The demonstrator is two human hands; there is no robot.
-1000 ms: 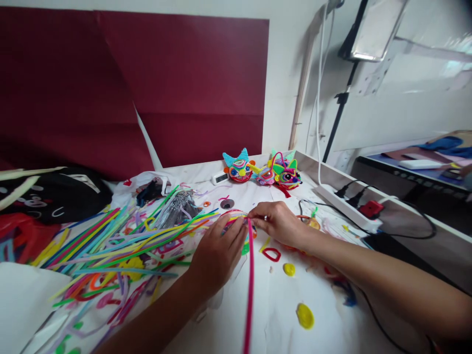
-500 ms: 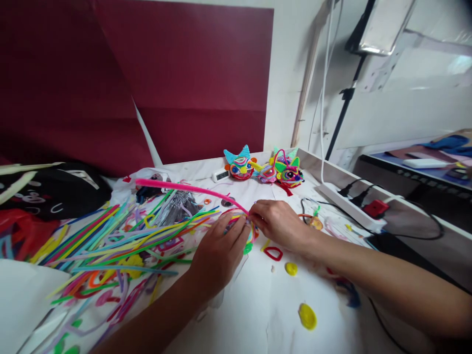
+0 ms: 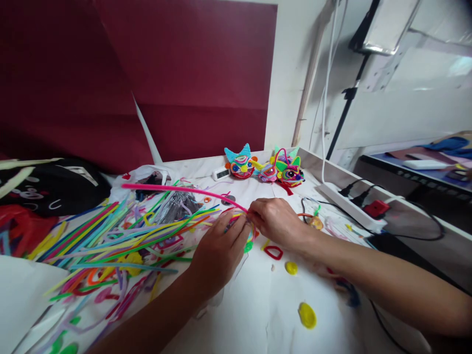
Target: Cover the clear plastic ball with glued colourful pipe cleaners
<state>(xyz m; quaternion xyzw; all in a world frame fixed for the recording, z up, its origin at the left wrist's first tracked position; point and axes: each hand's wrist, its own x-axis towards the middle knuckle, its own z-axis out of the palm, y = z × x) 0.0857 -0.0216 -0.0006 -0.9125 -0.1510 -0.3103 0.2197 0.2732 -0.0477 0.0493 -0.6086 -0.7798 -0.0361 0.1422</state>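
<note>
A long pink pipe cleaner [image 3: 184, 189] arcs leftward over the table, its right end pinched in the closed fingers of my right hand [image 3: 275, 216]. My left hand [image 3: 223, 246] curls over a small colourful craft piece [image 3: 249, 244], gripping it on the table right beside the other hand. Most of that piece is hidden by my fingers; a green and orange edge peeks out below. A red pipe-cleaner loop [image 3: 273, 252] lies just in front of my right hand, with a yellow clay blob [image 3: 291, 268] near it.
Loose pipe cleaners [image 3: 110, 246] cover the left of the table. Finished-looking colourful craft heads [image 3: 241, 167] stand at the back beside a small white digital timer [image 3: 221, 174]. A power strip [image 3: 352, 206] with plugs runs along the right edge. Another yellow blob [image 3: 307, 315] lies in front.
The free left end of the pink pipe cleaner has swung a little left and down. Both hands stay almost in place, and the view has shifted slightly.
</note>
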